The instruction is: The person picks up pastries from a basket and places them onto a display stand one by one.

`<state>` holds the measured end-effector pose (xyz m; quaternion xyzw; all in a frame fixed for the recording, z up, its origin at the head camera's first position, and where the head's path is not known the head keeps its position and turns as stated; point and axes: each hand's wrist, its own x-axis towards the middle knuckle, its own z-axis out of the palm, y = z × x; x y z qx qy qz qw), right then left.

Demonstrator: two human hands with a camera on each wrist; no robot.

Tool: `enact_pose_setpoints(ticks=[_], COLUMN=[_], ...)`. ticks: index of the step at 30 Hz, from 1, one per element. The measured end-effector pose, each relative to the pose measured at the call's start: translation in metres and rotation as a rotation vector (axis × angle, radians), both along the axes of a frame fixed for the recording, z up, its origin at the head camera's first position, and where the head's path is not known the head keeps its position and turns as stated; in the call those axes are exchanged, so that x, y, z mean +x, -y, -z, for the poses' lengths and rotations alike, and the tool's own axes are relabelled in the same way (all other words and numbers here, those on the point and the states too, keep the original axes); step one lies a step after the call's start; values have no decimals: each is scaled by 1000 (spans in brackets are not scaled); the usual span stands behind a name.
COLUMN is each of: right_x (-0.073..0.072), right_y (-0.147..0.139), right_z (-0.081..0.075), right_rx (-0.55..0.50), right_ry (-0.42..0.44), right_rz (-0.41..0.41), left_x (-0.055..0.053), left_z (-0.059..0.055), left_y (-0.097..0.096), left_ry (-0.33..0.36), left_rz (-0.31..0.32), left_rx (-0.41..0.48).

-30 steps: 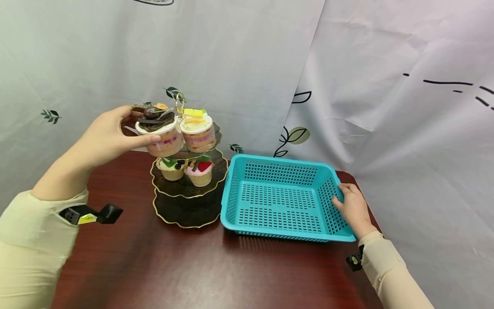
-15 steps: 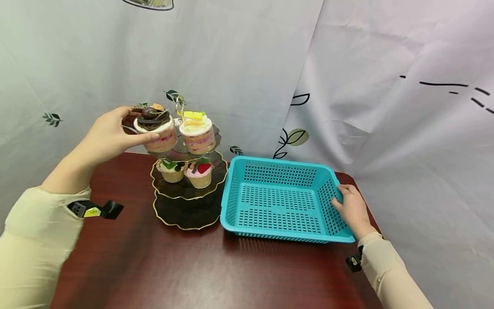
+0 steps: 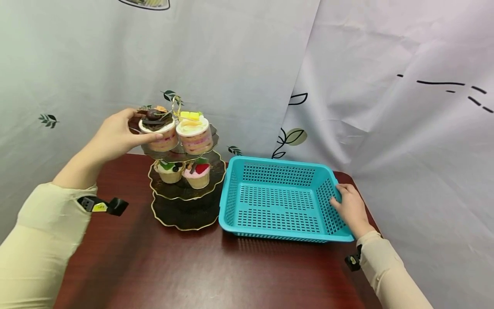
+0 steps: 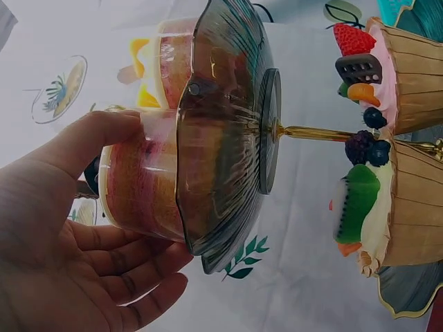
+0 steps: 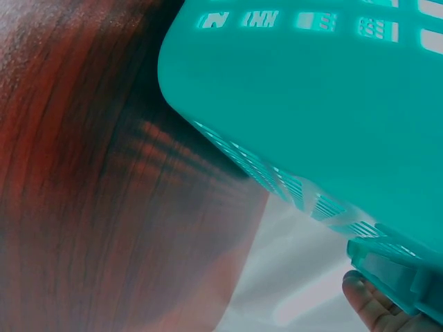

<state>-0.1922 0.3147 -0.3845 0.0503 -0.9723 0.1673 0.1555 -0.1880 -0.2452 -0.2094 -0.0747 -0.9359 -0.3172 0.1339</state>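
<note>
My left hand (image 3: 117,135) grips a layered cake cup (image 3: 165,139) with a dark cherry and chocolate topping. In the left wrist view its thumb lies on one side of the cup (image 4: 142,180) and the fingers on the other, with the cup's base at the top tier (image 4: 228,159). Beside it on that tier stands a yellow-topped cake cup (image 3: 194,140). Two fruit-topped cupcakes sit on the middle tier: a kiwi one (image 3: 169,174) and a strawberry one (image 3: 197,177). At the far right, my right hand (image 3: 350,210) grips the rim of a turquoise basket (image 3: 270,236), thumb inside.
The three-tier stand's dark bottom tier (image 3: 189,216) has a gold scalloped edge close to the basket's left side. A reddish-brown table (image 3: 200,270) carries both. A patterned white cloth (image 3: 247,64) hangs right behind. A gold loop handle (image 3: 176,105) tops the stand.
My left hand has brought the chocolate-topped cake cup back, away from me, onto the top tier beside the yellow-topped one. The right hand stays on the basket.
</note>
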Motion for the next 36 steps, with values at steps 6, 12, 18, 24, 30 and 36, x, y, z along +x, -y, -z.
enact_pose_setpoints(ticks=[6,12,18,24,30,36], right_x=[-1,-1,0,0,1,2], right_y=[0,0,0,0,0,2], right_z=[1,0,0,0,-2,-4], right_rx=[3,9,9,6,6,7], right_ry=[-5,-9,-19,-7,16,50], right_rz=[0,6,3,5,12,17], left_x=[-3,-5,-7,-7,-6,-7], left_z=[1,0,1,1,2,2], left_y=[-1,0,2,3,3,4], left_ry=[-2,31,68,91,95,91], left_rz=[20,49,63,69,73,75], left_rx=[2,2,2,3,8,4])
